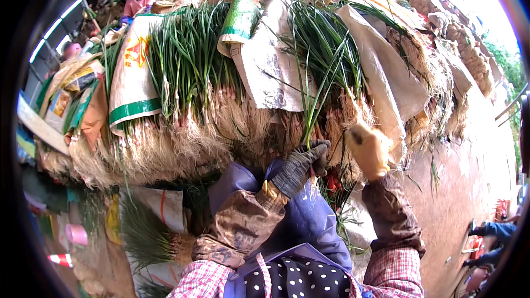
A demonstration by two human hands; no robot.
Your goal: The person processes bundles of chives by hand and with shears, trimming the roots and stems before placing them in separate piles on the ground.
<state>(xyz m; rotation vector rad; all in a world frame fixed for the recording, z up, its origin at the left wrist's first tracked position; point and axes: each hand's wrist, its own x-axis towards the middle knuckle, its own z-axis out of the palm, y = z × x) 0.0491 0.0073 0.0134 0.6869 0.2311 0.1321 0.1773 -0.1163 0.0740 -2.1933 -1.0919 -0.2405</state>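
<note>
With twelve o'clock straight ahead of the worker: at eight, a smooth pink roll [76,234]; nearer seven, a loose bundle of fine green plants [146,232]. At ten, a woven white sack [132,72] bears red-and-yellow printing and a green band along its lower edge. Beside it, stacked onion-like plants [187,60] stand leaves up, their pale, hair-like roots forming a ragged front edge. At twelve, a creased pale sack [276,72] with dark printed characters drapes over the stack.

Nearer the middle, toward five, the left hand [303,165], in a grey knitted glove with dark fingertips, is closed around a few long-leaved stalks [310,124]; their leaves rise toward twelve, their roots hang below the fist. At three, the right hand [372,152], in a yellowish glove, is blurred; from here I cannot tell whether it grips anything. At two, a plain beige sack [375,60] folds downward. Between three and four, smooth brown floor [452,182] spreads from the stack's edge toward a person in blue trousers [499,232].
</note>
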